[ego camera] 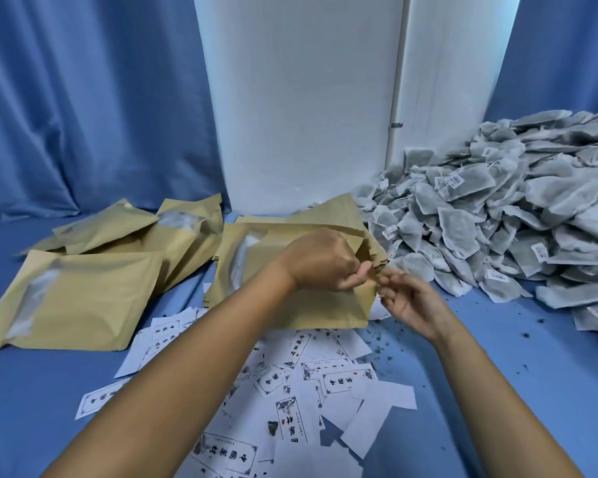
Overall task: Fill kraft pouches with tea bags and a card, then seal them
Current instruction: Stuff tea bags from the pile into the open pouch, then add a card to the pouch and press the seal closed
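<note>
Printed cards scattered on blue cloth at 6 o'clock. At centre, left hand pinching mouth of kraft pouch; right hand touching the same edge, fingers loosely curled. Filled pouches at 9 o'clock. Tea bag heap at 2 o'clock.

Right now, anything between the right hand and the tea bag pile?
Nothing visible. The right hand is at the mouth edge of the kraft pouch, which the left hand pinches. The tea bag pile lies just to its right, with only bare blue surface between.
</note>
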A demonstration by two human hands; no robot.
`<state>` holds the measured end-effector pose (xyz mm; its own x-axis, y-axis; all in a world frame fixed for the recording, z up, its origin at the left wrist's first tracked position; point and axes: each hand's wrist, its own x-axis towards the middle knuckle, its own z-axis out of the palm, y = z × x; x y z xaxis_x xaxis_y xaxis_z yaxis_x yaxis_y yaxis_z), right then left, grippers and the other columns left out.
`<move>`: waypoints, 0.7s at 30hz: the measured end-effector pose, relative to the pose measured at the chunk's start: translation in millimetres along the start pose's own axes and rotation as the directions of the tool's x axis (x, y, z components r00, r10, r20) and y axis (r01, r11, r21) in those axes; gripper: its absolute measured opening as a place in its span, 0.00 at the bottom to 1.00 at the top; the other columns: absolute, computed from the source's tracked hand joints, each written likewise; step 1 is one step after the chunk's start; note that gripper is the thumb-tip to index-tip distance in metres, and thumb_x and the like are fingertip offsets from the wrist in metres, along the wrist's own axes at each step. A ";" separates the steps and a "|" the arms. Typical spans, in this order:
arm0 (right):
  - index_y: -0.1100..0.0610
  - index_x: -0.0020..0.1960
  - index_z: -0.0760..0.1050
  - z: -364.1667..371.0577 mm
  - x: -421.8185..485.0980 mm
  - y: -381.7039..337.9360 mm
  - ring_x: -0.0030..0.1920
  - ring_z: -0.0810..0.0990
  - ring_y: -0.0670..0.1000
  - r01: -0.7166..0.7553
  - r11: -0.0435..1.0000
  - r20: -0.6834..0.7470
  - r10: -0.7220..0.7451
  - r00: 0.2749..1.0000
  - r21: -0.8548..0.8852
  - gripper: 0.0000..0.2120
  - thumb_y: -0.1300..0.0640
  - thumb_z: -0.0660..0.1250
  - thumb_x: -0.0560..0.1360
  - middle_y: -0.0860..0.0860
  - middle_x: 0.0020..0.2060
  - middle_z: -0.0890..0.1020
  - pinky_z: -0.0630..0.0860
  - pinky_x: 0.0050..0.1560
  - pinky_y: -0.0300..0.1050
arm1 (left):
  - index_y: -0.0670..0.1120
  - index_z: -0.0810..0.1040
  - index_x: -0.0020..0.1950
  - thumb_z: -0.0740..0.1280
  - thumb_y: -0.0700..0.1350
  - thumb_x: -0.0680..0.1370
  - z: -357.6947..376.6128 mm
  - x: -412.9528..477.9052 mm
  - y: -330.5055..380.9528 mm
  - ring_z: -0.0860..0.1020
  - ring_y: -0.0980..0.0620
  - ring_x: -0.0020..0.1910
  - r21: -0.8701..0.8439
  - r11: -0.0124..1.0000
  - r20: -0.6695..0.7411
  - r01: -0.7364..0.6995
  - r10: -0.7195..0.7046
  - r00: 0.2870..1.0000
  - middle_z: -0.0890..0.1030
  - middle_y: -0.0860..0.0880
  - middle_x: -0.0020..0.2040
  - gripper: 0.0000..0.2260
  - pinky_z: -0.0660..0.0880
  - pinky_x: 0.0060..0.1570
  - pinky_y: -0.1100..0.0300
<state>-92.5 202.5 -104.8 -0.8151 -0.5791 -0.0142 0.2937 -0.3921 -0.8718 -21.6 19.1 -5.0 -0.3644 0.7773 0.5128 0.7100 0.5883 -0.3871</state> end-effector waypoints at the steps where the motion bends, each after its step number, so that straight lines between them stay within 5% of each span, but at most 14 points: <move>1: 0.62 0.42 0.79 -4.0 1.5 9.1 0.34 0.79 0.51 -0.022 0.971 -0.103 -0.002 0.995 -0.239 0.11 0.69 0.58 0.75 0.56 0.35 0.82 0.76 0.32 0.36 | 0.41 0.72 0.20 0.68 0.37 0.73 -2.6 -3.9 -2.9 0.70 0.47 0.18 -0.016 1.000 0.011 0.022 -0.022 1.000 0.71 0.46 0.19 0.20 0.62 0.25 0.65; 3: 0.63 0.46 0.78 -8.5 4.8 32.7 0.38 0.80 0.51 -0.071 0.656 -0.142 -0.055 0.988 -0.751 0.03 0.66 0.68 0.73 0.58 0.42 0.81 0.77 0.37 0.41 | 0.41 0.72 0.20 0.68 0.36 0.73 -9.5 1.4 -6.1 0.70 0.47 0.18 0.007 0.999 0.008 0.050 -0.050 0.999 0.71 0.46 0.18 0.20 0.60 0.27 0.66; 4: 0.62 0.50 0.78 -9.4 9.7 43.7 0.46 0.79 0.53 -0.045 0.429 -0.104 -0.114 0.988 -0.902 0.08 0.64 0.71 0.71 0.59 0.48 0.80 0.77 0.45 0.46 | 0.41 0.71 0.20 0.67 0.37 0.73 -11.7 3.8 -4.4 0.70 0.47 0.18 0.007 0.999 0.018 0.051 -0.052 0.999 0.70 0.46 0.18 0.21 0.60 0.27 0.66; 6: 0.60 0.58 0.75 -7.1 19.5 54.5 0.58 0.72 0.58 -0.029 0.153 -0.069 -0.264 0.962 -0.988 0.15 0.62 0.68 0.71 0.57 0.57 0.76 0.73 0.54 0.53 | 0.41 0.70 0.19 0.64 0.39 0.75 -15.2 9.5 2.9 0.68 0.48 0.17 0.003 0.999 0.000 0.053 -0.053 0.999 0.69 0.46 0.18 0.22 0.61 0.25 0.65; 9: 0.55 0.63 0.69 -3.9 28.0 55.8 0.57 0.71 0.57 -0.064 -0.008 -0.060 -0.263 0.963 -0.998 0.18 0.60 0.62 0.73 0.54 0.53 0.76 0.68 0.55 0.52 | 0.43 0.67 0.19 0.58 0.42 0.76 -24.2 22.7 4.5 0.66 0.49 0.16 0.022 0.999 -0.032 0.028 -0.027 0.999 0.66 0.47 0.17 0.23 0.63 0.24 0.65; 12: 0.55 0.46 0.69 -4.7 28.4 56.4 0.42 0.71 0.55 -0.119 -0.120 -0.087 -0.245 0.966 -0.986 0.03 0.60 0.60 0.73 0.54 0.37 0.76 0.63 0.40 0.44 | 0.44 0.67 0.19 0.62 0.41 0.75 -29.9 28.3 -0.1 0.65 0.49 0.16 0.050 0.999 -0.007 -0.010 0.011 1.000 0.67 0.46 0.18 0.23 0.61 0.25 0.64; 14: 0.56 0.44 0.75 -5.8 27.3 50.8 0.41 0.75 0.58 -0.126 -0.198 -0.067 -0.280 0.958 -0.972 0.03 0.60 0.62 0.73 0.58 0.40 0.80 0.63 0.36 0.44 | 0.43 0.67 0.19 0.65 0.40 0.73 -27.9 25.5 -0.5 0.65 0.48 0.16 0.045 0.999 0.025 -0.019 0.018 1.000 0.68 0.45 0.18 0.22 0.62 0.24 0.63; 17: 0.50 0.42 0.78 -11.7 23.3 38.3 0.43 0.77 0.57 -0.084 -0.173 -0.049 -0.199 0.979 -0.981 0.01 0.56 0.69 0.71 0.49 0.35 0.79 0.65 0.34 0.41 | 0.42 0.69 0.18 0.68 0.39 0.71 -18.3 15.9 2.5 0.66 0.47 0.16 0.018 0.999 0.061 -0.031 0.030 0.998 0.68 0.44 0.18 0.21 0.64 0.23 0.63; 19: 0.49 0.50 0.80 -15.0 21.8 32.3 0.48 0.79 0.53 -0.085 -0.178 -0.058 -0.153 0.987 -0.980 0.10 0.50 0.73 0.69 0.47 0.41 0.82 0.74 0.44 0.41 | 0.43 0.69 0.18 0.70 0.37 0.71 -9.7 6.7 3.2 0.66 0.48 0.16 0.005 0.999 0.089 -0.035 0.035 0.995 0.68 0.45 0.17 0.21 0.64 0.23 0.64; 21: 0.49 0.55 0.80 -15.0 22.0 30.0 0.51 0.79 0.51 -0.093 -0.304 -0.035 -0.191 0.981 -0.948 0.14 0.46 0.71 0.71 0.48 0.47 0.84 0.73 0.56 0.43 | 0.43 0.68 0.18 0.69 0.37 0.71 -2.2 -2.7 2.8 0.64 0.50 0.16 -0.005 1.000 0.095 -0.027 0.027 0.995 0.67 0.47 0.17 0.22 0.62 0.23 0.66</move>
<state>-109.1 188.8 -138.5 -0.8731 -0.4684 0.1350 -0.4870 0.8507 -0.1981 -17.3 18.2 -5.8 -0.4005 0.8107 0.4271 0.7225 0.5661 -0.3970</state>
